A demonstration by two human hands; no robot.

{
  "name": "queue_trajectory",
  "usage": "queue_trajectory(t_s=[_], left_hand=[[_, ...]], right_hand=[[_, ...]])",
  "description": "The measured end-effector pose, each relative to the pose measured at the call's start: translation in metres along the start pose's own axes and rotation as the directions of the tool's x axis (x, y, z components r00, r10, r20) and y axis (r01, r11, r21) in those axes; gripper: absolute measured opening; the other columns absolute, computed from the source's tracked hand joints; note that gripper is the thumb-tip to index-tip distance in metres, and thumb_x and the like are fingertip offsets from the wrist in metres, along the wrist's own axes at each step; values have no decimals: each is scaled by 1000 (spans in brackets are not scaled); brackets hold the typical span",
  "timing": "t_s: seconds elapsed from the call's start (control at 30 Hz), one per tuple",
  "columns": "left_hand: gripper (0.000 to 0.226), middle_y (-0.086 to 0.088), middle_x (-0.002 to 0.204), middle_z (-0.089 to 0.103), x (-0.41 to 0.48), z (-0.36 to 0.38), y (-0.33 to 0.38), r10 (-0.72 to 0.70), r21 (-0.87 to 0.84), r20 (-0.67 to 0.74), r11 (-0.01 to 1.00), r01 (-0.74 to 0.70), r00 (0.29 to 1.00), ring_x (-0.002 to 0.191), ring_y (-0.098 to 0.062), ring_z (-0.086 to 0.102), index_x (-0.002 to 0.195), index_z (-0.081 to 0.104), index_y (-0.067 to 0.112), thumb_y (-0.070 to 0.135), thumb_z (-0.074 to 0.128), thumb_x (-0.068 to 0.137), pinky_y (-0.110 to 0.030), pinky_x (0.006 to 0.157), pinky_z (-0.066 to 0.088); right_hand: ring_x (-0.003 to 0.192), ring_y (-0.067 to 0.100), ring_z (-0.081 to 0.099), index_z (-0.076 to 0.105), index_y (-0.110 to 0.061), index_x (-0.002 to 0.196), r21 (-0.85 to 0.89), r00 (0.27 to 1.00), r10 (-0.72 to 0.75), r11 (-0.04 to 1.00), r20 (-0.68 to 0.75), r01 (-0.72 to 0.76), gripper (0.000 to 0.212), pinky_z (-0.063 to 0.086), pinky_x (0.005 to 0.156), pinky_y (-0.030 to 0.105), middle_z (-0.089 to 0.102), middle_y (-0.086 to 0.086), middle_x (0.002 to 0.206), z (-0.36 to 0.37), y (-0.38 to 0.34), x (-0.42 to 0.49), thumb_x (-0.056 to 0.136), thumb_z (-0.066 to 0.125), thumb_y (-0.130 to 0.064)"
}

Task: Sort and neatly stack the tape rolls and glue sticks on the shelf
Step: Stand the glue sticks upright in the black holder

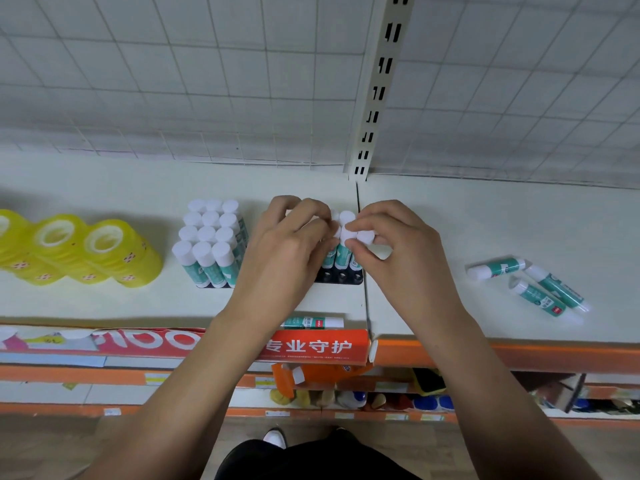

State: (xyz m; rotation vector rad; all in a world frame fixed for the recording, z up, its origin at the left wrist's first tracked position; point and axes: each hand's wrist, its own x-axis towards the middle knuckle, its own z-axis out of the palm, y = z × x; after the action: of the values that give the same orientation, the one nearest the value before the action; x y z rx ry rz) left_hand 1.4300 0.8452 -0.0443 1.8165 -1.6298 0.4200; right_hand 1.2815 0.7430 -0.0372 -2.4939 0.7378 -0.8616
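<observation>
A black tray (341,277) in the middle of the white shelf (485,220) holds upright teal glue sticks with white caps. My left hand (291,244) covers the tray's left part, fingers curled on the caps. My right hand (391,237) pinches the cap of a glue stick (363,237) at the tray's right edge. A full block of upright glue sticks (207,240) stands to the left. Three loose glue sticks (540,289) lie on the shelf to the right. One more glue stick (311,322) lies near the front edge. Yellow tape rolls (86,251) stand stacked at far left.
A slotted metal upright (381,88) and wire grid form the back wall. A red label strip (311,346) runs along the shelf's front edge. Lower shelves below hold mixed goods.
</observation>
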Motion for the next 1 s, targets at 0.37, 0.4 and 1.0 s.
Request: queue_trajectory(t_s=[0.37,0.4,1.0], left_hand=[[37,-6,122,60,-15,-22,6,-91,-128,84,987,101,992,115,-22,53,125,62,7,19,66,91,-31,101,41],[33,-6,120,60,-18,-25,6,-84,-152,90,984,97,992,113,-21,54,122,63,7,19,65,91,-30,100,42],[14,9,95,66,-36,-23,-1,-24,-189,443,975,120,896,89,-10,60,101,75,22,26,65,92,-36,74,53]], right_hand=[[118,13,50,66,-24,117,-25,1000,2,1000,24,-1,26,37,97,14,56,-9,125,-15,-8,-14,91,68,-20],[115,13,51,67,-23,114,-26,1000,-9,1000,11,10,24,39,95,15,57,-7,121,-16,-11,-18,91,68,-19],[91,-2,58,66,-29,116,-10,903,202,977,379,-214,29,45,75,10,64,-18,106,-7,-15,-46,91,63,-42]])
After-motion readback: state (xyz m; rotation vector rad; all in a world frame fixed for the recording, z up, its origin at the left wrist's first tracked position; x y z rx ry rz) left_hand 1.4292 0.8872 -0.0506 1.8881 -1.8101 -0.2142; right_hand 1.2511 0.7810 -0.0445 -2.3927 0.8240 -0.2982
